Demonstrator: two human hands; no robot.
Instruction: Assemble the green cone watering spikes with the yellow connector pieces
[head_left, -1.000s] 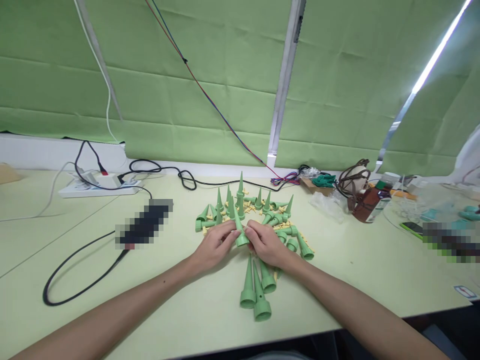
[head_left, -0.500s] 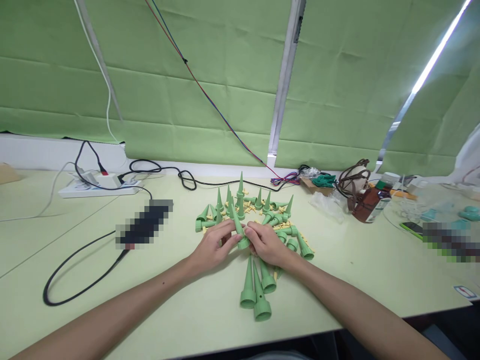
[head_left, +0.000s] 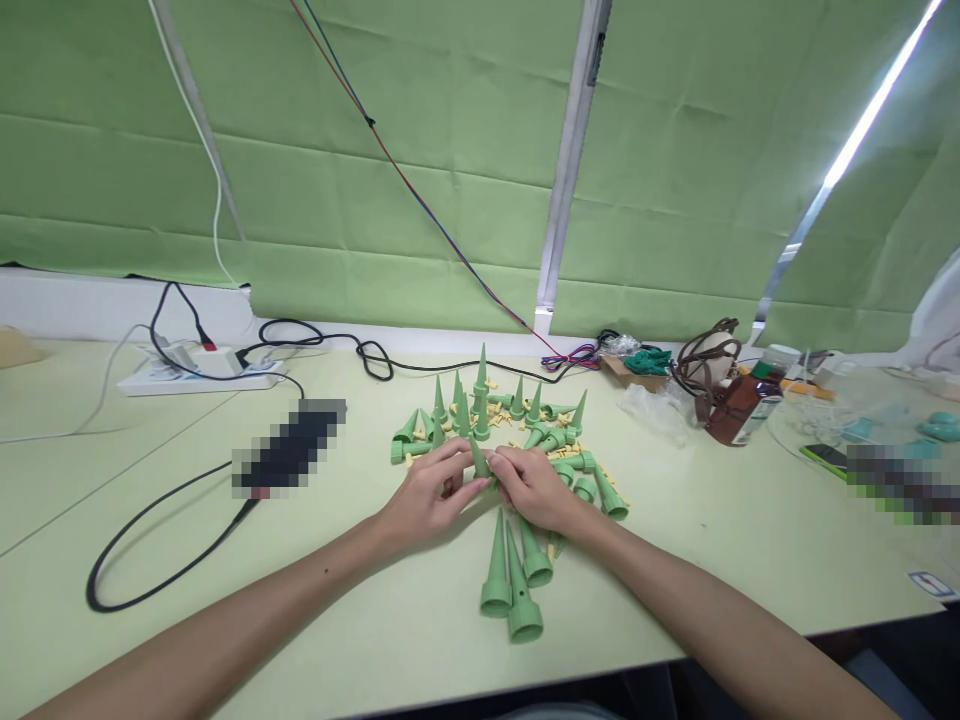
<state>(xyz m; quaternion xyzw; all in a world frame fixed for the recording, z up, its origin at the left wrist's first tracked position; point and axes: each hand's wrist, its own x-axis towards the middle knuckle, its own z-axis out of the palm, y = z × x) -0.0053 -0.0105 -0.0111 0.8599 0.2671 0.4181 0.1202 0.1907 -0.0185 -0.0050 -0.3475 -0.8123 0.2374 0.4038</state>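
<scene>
Between the thumb and fingers of my left hand (head_left: pixel 431 492) is a hollow green plastic spike (head_left: pixel 479 461), its point upward and its wide collar mostly hidden. My right hand (head_left: pixel 536 487) is closed in a pinch against the spike's right side near the collar; whatever its fingertips hold is covered. Nearer me lie loose green spikes (head_left: pixel 496 575) with open collars. Beyond my hands several more stand upright, such as a tall spike (head_left: pixel 482 385), or lie on their sides among small yellow plastic pieces (head_left: pixel 499 415).
On the left of the table (head_left: pixel 337 640) are a blurred black device (head_left: pixel 291 447) with a looped cable and a white power strip (head_left: pixel 199 377). To the right stand a brown bottle (head_left: pixel 739 405), a clear plastic bag (head_left: pixel 654 412) and a blurred phone-like item (head_left: pixel 892 480).
The held spike has turned and dropped slightly between my hands, so its collar shows less. My left fingers have shifted on it; my right hand has barely moved.
</scene>
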